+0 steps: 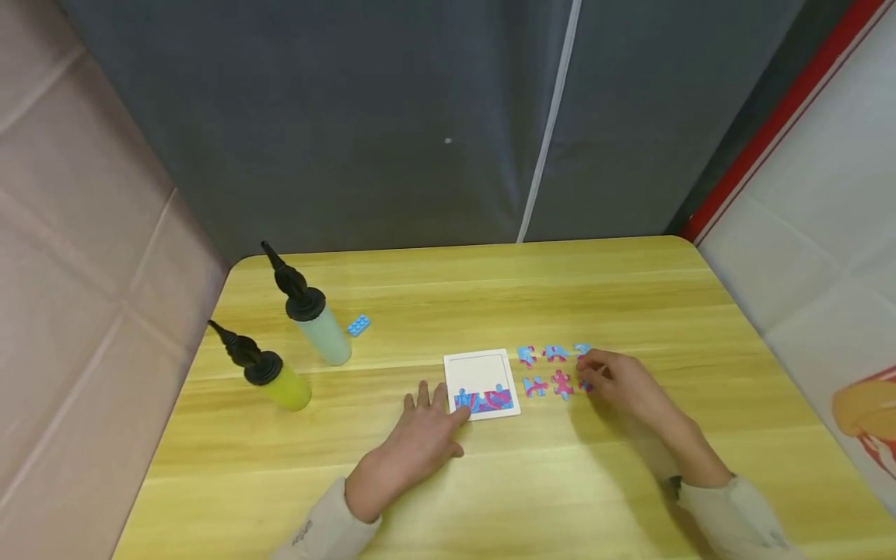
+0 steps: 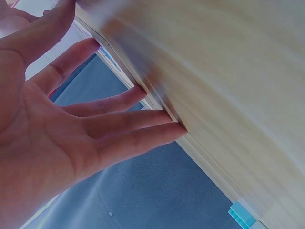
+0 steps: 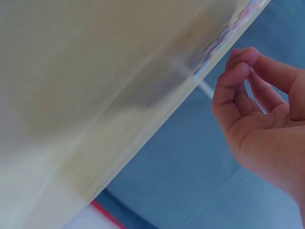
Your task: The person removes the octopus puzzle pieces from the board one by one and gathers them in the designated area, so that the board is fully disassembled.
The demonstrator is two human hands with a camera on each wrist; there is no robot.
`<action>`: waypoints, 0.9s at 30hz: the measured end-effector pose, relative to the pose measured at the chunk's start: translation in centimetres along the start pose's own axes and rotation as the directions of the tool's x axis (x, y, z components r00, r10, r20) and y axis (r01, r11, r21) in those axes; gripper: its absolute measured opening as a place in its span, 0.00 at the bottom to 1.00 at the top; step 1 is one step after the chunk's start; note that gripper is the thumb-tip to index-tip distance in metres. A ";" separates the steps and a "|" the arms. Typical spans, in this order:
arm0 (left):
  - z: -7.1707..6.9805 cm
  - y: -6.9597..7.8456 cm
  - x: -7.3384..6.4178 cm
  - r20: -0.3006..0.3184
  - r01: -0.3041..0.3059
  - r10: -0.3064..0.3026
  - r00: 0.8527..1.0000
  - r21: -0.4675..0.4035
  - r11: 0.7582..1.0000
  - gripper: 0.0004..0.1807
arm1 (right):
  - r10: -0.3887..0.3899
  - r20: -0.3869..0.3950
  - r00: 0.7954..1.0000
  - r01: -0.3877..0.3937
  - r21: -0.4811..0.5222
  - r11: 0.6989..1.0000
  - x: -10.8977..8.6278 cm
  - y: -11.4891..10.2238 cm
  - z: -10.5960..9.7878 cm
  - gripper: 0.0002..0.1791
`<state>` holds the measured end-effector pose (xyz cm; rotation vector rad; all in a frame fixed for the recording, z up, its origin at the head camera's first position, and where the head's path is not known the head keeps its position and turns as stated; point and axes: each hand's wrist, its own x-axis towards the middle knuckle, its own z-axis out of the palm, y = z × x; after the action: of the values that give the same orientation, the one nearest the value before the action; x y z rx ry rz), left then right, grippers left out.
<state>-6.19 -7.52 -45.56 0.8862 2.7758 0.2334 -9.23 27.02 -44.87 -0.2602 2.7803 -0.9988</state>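
Observation:
A white puzzle tray (image 1: 476, 367) lies mid-table with joined blue, pink and purple puzzle pieces (image 1: 483, 401) along its near edge. My left hand (image 1: 420, 439) has its fingers spread and rests at the tray's near left corner; its fingertips touch the tabletop in the left wrist view. To the right of the tray lie several loose puzzle pieces (image 1: 562, 384) in two rows. Over the right end of these rows is my right hand (image 1: 623, 385), thumb and fingers bent together. In the right wrist view its fingertips (image 3: 242, 67) meet just above the table; whether they pinch a piece is unclear.
On the left stand two hand pumps with black nozzles, one pale green (image 1: 325, 336) and one yellow (image 1: 288, 389). A blue toy brick (image 1: 359, 325) lies beside the green one. A dark curtain (image 1: 350, 140) hangs behind the wooden table (image 1: 420, 303).

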 end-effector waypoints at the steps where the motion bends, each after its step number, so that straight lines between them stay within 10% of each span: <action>1: 0.0 0.0 0.0 0.001 -0.001 0.001 1.000 0.001 1.000 0.25 | -0.008 0.005 1.000 0.008 0.003 1.000 0.1 -0.4 0.3 0.07; 27: -1.8 -1.6 -0.5 0.075 -0.067 0.077 0.994 -0.118 0.991 0.19 | -0.203 0.170 0.964 0.218 -0.072 0.973 3.9 -10.4 8.2 0.07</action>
<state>-7.14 -9.29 -44.08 0.9463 2.6310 0.3584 -10.08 13.24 -44.84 -0.6324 2.6933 -0.8530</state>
